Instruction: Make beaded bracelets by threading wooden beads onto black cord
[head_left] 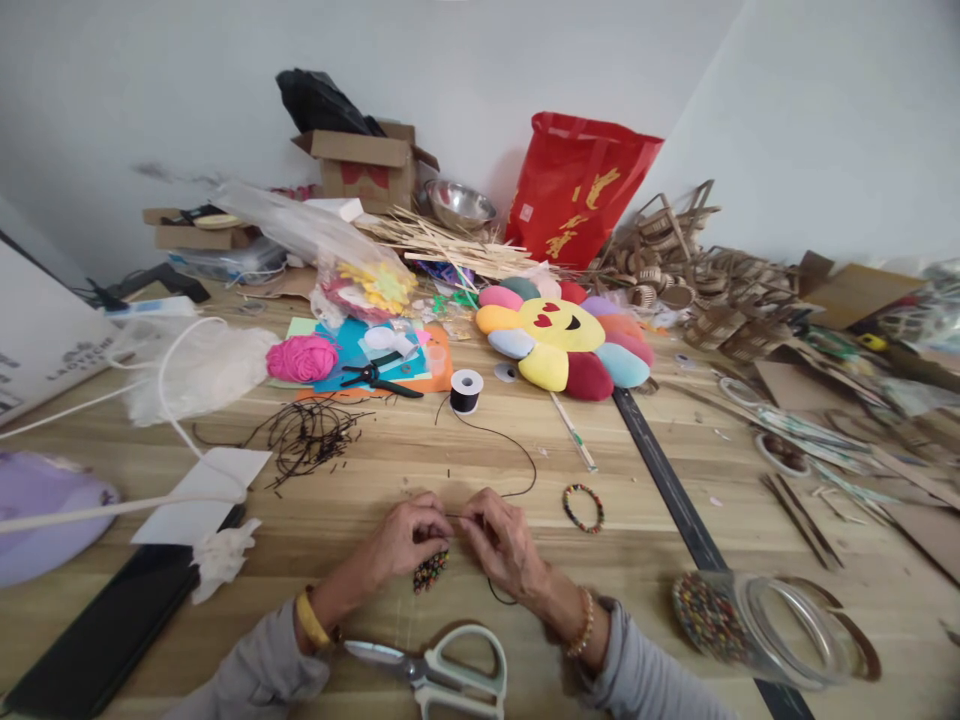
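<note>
My left hand (411,535) and my right hand (504,540) meet above the wooden table, fingertips pinched. A short stretch of thin black cord (517,601) spans the gap between them and shows again below my right wrist. Small multicoloured beads (430,573) cluster just under my left fingers; whether they are strung or loose I cannot tell. From a white spool of black cord (466,392) a strand loops towards my right hand. A finished-looking bead bracelet (583,508) lies to the right. White-handled scissors (450,672) rest between my forearms.
On the right, a clear jar of beads (709,615) lies on its side. Cut black cord pieces (311,435), pliers (379,376) and pink yarn (301,358) are at left. Behind sit a flower cushion (562,340), a red bag (581,190) and a cardboard box (367,165).
</note>
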